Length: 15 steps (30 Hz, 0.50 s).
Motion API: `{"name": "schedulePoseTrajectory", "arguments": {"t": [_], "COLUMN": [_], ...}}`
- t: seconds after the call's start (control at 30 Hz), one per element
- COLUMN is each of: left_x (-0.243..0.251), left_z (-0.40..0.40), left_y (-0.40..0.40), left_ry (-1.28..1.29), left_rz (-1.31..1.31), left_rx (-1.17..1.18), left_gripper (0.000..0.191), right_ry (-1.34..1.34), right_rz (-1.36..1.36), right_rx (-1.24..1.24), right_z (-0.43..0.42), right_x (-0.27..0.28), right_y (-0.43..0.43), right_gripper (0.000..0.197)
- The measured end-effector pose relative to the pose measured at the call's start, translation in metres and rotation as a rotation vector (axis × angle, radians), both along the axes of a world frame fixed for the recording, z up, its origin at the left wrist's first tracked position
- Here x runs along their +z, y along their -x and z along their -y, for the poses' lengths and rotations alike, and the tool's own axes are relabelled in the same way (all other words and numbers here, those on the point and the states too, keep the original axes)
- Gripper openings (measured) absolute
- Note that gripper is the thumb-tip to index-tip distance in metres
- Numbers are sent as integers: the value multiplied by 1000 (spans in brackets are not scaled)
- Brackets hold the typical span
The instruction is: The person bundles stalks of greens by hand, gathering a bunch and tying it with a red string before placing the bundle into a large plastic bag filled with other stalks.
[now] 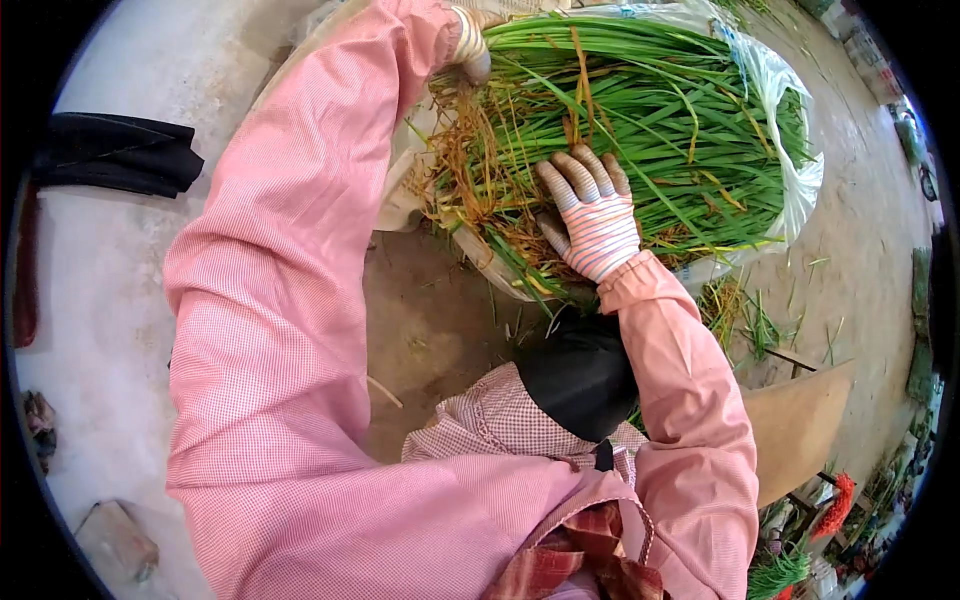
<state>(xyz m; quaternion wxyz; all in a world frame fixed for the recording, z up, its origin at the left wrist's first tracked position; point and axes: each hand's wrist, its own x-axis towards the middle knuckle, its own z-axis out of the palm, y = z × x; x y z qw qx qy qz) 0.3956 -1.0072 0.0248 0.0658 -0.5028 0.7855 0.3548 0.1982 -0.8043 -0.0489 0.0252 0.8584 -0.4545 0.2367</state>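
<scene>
A large heap of long green leafy stalks [675, 135], with brown, dry root ends at its left, lies in a clear plastic bag [799, 180]. My right hand [592, 202], in a striped glove with dirty brown fingers, rests palm down on the heap's lower middle, its fingers slightly apart. At the heap's upper left edge is my left hand [472, 49], in a like glove, beside the root ends. Its fingers point down and are partly hidden, so whether it grips anything cannot be told. Some brown leaves stand out above my right hand.
Loose green scraps [761, 322] lie on the floor right of my knee. A wooden board [802, 420], perhaps a stool's seat, stands at the lower right, near a red mesh thing [836, 506] and more greens [780, 576]. Black cloth [120, 154] lies at the far left.
</scene>
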Motion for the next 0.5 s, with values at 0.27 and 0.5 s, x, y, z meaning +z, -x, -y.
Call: {"name": "schedulePoseTrajectory", "arguments": {"t": [0.27,0.5], "left_x": [1,15], "left_z": [-30,-60], "left_y": [13,26], "left_ry": [106,246], "left_rz": [6,45], "left_rx": [-39,-85], "left_gripper": [51,52], "right_ry": [-66,-701], "right_rz": [42,1334], "right_rx": [21,-13], "right_z": [6,6], "right_x": [9,51], "right_y": [0,-8], "right_gripper": [58,18]}}
